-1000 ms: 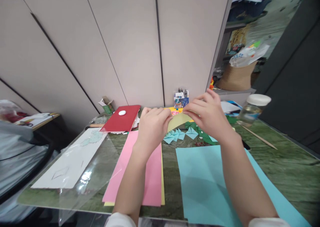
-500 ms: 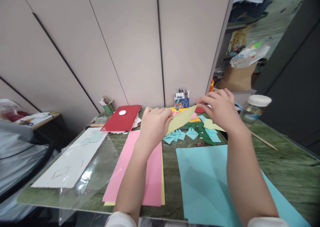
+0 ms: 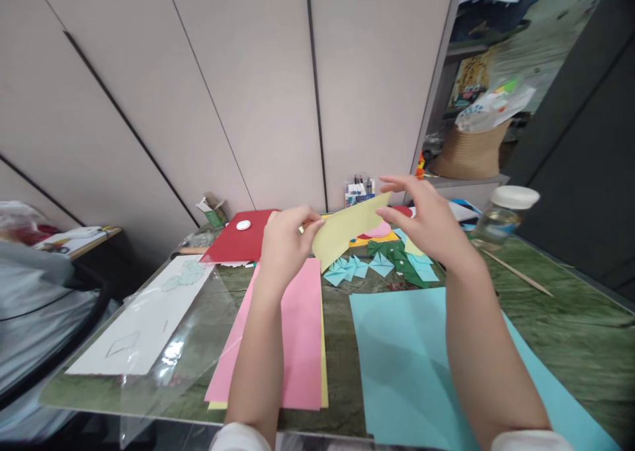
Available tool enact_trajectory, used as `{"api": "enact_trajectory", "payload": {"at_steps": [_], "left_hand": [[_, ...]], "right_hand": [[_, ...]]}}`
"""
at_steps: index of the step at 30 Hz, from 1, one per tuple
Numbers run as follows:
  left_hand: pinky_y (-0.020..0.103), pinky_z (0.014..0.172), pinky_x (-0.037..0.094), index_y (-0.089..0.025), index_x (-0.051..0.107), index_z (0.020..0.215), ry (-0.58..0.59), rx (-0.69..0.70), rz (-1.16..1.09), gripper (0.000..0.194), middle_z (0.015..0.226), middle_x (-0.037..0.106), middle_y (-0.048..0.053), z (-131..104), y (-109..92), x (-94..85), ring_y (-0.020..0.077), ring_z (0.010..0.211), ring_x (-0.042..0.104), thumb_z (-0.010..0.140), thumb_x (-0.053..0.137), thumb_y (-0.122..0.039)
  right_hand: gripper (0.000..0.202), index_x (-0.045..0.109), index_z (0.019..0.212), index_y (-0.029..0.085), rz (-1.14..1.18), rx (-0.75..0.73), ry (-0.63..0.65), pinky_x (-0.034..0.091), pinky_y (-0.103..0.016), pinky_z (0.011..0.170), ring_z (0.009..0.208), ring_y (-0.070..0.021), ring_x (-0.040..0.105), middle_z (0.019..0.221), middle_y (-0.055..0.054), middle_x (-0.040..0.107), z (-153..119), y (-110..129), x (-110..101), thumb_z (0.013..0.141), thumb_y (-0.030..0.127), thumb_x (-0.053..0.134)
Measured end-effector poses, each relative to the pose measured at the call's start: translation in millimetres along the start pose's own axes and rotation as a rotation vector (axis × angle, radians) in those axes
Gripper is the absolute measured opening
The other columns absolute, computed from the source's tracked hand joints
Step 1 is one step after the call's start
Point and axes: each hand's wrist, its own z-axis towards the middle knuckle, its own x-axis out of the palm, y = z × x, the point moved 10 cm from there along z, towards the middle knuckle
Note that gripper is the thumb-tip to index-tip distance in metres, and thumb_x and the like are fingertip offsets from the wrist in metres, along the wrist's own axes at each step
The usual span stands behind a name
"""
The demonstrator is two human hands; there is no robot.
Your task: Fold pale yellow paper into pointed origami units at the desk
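The green desk (image 3: pixel 570 325) is being partly covered by the blue sheet (image 3: pixel 401 352), against which every place is being given. To the left of the blue sheet, a narrower patch is being taken up by the pink sheet (image 3: pixel 302 332). Beyond the blue sheet's far edge, the right hand (image 3: pixel 426 216) is being held in the air; beyond and left of its far left corner, the left hand (image 3: pixel 288 239) is being held likewise. Between the two hands, above and beyond that same corner, the yellow paper (image 3: pixel 350 229) is being held off the desk, its long axis being slanted upward from the left hand to the right. Its left end is being pinched by the left grip, so the left hand is being placed nearer. By the right grip, parted between thumb and fingers, its upper right corner is being straddled; whether it is being touched there cannot be told. Just beyond the blue sheet, small folded blue pieces (image 3: pixel 381 264) are being displayed.
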Motion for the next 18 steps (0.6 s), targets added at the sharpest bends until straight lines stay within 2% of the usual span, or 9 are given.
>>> {"api": "enact_trajectory", "payload": {"at_steps": [4,6,8,12,15,18], "left_hand": [[0.026,0.07,0.044,-0.021,0.06,0.072,0.0,-0.024,-0.264,0.011,0.075,0.068,-0.002,2,12,3.8,0.0147,0.074,0.061,0.082,0.058,-0.024],[0.026,0.07,0.045,-0.021,0.062,0.075,0.047,-0.038,-0.302,0.01,0.078,0.068,-0.001,2,16,10.4,0.015,0.077,0.062,0.083,0.057,-0.025],[0.028,0.076,0.046,-0.022,0.064,0.084,0.09,-0.036,-0.28,0.006,0.088,0.07,-0.001,3,16,16.6,0.0162,0.085,0.063,0.082,0.058,-0.025],[0.033,0.088,0.044,-0.023,0.063,0.105,0.049,0.032,-0.226,0.025,0.106,0.069,0.002,3,1,18.0,0.0184,0.1,0.061,0.08,0.064,-0.026],[0.033,0.082,0.046,-0.023,0.068,0.092,0.022,0.084,-0.214,0.013,0.094,0.072,0.001,2,-14,21.5,0.0181,0.091,0.062,0.081,0.063,-0.028],[0.033,0.076,0.045,-0.023,0.069,0.078,0.002,0.086,-0.212,0.007,0.081,0.073,-0.001,2,-20,25.0,0.0182,0.083,0.063,0.08,0.064,-0.027]], "right_hand": [[0.007,0.066,0.085,0.024,0.126,0.029,-0.064,0.044,-0.034,0.072,0.082,-0.0211,0.06,0.087,-0.002,0.068,-3,3,-5,0.081,0.028,0.062],[0.005,0.067,0.078,0.023,0.176,0.046,-0.11,0.044,-0.033,0.068,0.075,-0.0195,0.06,0.08,-0.001,0.068,-4,-1,-10,0.08,0.027,0.063],[0.004,0.067,0.077,0.023,0.159,0.021,-0.124,0.043,-0.033,0.069,0.076,-0.0195,0.059,0.078,-0.001,0.068,-5,3,-13,0.079,0.026,0.065],[0.007,0.067,0.076,0.023,0.014,-0.065,0.03,0.04,-0.036,0.076,0.085,-0.0218,0.057,0.078,-0.002,0.068,-6,22,3,0.081,0.026,0.064],[0.009,0.066,0.076,0.023,-0.023,-0.115,0.124,0.039,-0.037,0.08,0.086,-0.0215,0.055,0.078,-0.002,0.068,-9,35,17,0.082,0.029,0.063],[0.011,0.066,0.076,0.022,-0.024,-0.143,0.138,0.038,-0.038,0.082,0.084,-0.0205,0.055,0.076,-0.001,0.067,-10,42,21,0.083,0.029,0.062]]}}
